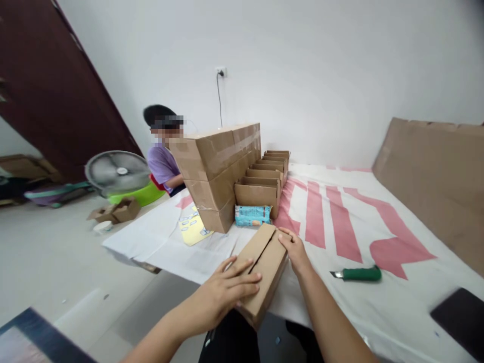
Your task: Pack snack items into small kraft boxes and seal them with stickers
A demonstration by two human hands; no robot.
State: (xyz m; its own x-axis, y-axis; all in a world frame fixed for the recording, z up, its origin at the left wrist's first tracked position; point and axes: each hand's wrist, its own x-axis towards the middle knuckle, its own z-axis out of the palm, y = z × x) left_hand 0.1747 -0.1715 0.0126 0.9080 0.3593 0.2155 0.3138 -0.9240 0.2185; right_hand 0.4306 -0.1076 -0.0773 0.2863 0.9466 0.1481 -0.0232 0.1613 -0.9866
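Observation:
A long brown cardboard box (260, 275) rests at the table's front edge, its near end sticking out over my lap. Its top flaps meet with a dark narrow gap between them. My left hand (223, 292) lies on the top with fingers spread across the flaps. On the far right side, my right hand (293, 247) grips the box's edge, fingers curled against it. Just beyond the box is a blue printed packet (252, 215). To the right lies a green-handled utility knife (361, 274) with its blade out.
Taped cartons (223, 171) form a stacked wall; open boxes (259, 194) line up beside it. A person (162, 161) sits behind. A yellow sheet (192, 229) lies left, a dark flat object (461, 322) right. A large cardboard panel (434, 186) stands at right, a fan (119, 171) on the floor.

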